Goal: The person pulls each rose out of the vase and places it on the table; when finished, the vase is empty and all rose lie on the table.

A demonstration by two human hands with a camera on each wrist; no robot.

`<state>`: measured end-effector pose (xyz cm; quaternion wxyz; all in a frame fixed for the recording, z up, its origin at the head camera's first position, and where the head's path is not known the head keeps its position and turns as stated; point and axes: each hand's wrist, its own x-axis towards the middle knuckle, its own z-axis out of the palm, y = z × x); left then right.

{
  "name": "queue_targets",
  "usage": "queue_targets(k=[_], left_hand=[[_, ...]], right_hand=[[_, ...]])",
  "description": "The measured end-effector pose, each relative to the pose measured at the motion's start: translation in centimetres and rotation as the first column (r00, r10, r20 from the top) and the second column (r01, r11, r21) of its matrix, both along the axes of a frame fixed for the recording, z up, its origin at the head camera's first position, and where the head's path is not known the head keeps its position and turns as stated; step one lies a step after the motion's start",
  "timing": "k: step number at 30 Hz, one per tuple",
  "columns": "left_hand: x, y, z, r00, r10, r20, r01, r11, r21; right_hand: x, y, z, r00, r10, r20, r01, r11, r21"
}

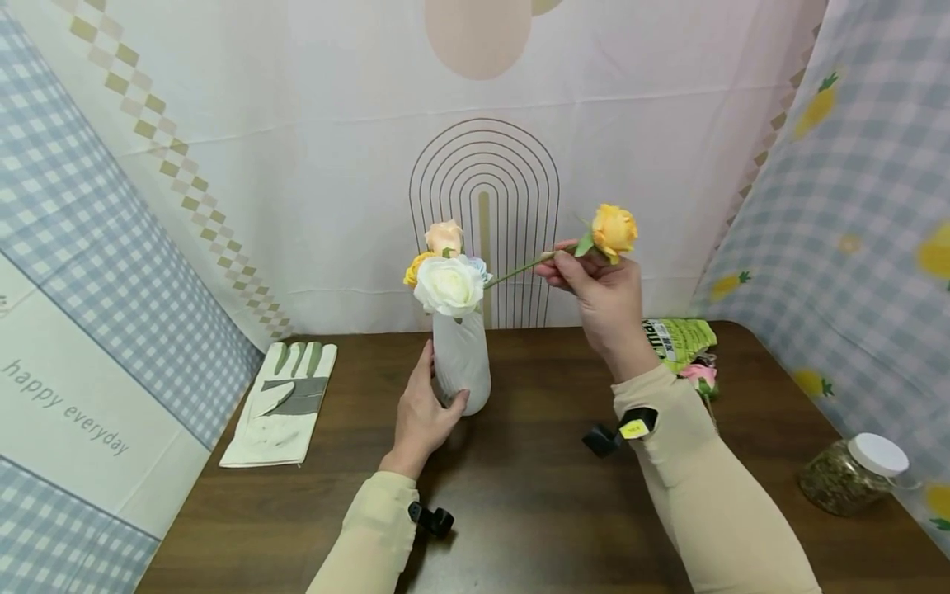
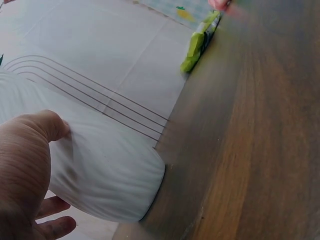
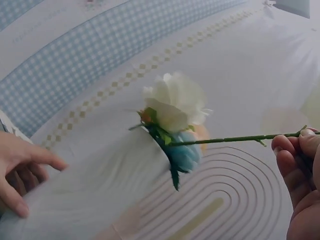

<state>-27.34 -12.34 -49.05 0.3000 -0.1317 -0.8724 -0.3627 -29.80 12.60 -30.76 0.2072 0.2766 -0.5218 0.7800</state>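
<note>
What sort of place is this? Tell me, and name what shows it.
Probably an indoor tabletop booth set up for demonstrations: patterned cloths enclose a wood-look table on three sides, and black wrist devices are worn on both arms.

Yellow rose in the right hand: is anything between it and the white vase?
Only the flowers in the vase: the white rose and blue flower crowd its top. The held stem reaches them; whether its tip is inside, I can't tell. Nothing else visible stands between the right hand and the vase.
</note>
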Motion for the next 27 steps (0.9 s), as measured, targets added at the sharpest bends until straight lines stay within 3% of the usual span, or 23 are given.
queue_targets(k=[8, 13, 15, 19, 27], left_hand=[[-0.1, 0.1, -0.1, 1.0, 0.01, -0.02, -0.01, 1.0, 0.004], [-0.2, 0.2, 0.1, 1.0, 0.012, -0.027, -0.012, 1.0, -0.004], [-0.1, 0.2, 0.2, 1.0, 0.015, -0.022, -0.015, 1.0, -0.008], [-0.1, 0.1, 0.2, 1.0, 0.025, 0.001, -0.025, 1.0, -0.018], [0.0, 0.1, 0.1, 0.998, 0.025, 0.053, -0.024, 1.0, -0.016]], right_hand=[[1.2, 6.1, 0.1, 1.0, 0.011, -0.021, -0.014, 0.989, -0.149], [2.8, 10.9, -0.8, 0.999, 0.035, 0.026, -0.029, 0.982, -0.188], [3.3, 12.5, -1.8, 0.998, 0.018, 0.059, -0.009, 0.989, -0.15], [4.0, 14.7, -4.7, 0.984, -0.105, 0.143, 0.098, 0.994, 0.054], [4.7, 17.2, -10.3, 0.935, -0.238, 0.264, 0.148, 0.936, 0.321]])
